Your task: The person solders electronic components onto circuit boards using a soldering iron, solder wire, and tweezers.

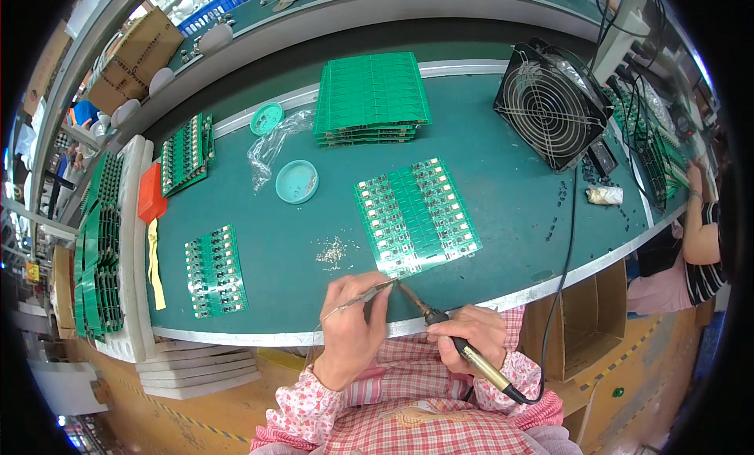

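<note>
My left hand (351, 329) is closed on slim metal tweezers (363, 296), whose points reach the near edge of a green circuit board (418, 215). A thin wire curves down beside that hand. In my right hand (477, 331) is a soldering iron (488, 369) with a gold handle, its tip close to the tweezer points at the same edge. The board lies flat on the green bench mat, with rows of pale square components along both sides. A scatter of tiny pale parts (333, 252) lies to its left.
A stack of bare boards (373, 94) stands behind, two round green dishes (297, 182) to its left. A smaller board (215, 271) lies at left, near racked boards (100, 251). At right are a black fan (547, 102), the iron's cable and a co-worker's arm (699, 219).
</note>
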The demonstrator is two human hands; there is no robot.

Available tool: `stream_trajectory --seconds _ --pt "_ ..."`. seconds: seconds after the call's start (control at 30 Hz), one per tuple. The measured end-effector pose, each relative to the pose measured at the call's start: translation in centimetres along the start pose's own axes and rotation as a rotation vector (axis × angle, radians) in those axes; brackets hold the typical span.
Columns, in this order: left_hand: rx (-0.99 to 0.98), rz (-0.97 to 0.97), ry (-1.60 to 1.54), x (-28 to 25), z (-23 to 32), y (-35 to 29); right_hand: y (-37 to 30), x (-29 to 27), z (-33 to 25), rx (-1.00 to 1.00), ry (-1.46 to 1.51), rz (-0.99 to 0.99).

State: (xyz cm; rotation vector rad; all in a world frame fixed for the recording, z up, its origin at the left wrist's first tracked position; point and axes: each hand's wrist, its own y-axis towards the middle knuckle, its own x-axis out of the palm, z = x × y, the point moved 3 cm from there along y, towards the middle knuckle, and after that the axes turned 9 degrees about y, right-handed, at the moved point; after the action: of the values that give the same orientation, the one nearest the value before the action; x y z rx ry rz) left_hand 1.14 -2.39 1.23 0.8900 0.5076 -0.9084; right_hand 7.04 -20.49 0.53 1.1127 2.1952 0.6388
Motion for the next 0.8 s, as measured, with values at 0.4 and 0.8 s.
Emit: stream_trajectory --seconds 0.4,0.8 --pt "-0.002 0.013 0.005 0.2 -0.1 0.1 -0.8 -0.8 0.0 0.146 0.103 0.252" --pt "-0.018 0.009 -0.003 0.1 -0.2 -0.1 -0.6 -1.3 -0.2 0.116 0.063 0.234"
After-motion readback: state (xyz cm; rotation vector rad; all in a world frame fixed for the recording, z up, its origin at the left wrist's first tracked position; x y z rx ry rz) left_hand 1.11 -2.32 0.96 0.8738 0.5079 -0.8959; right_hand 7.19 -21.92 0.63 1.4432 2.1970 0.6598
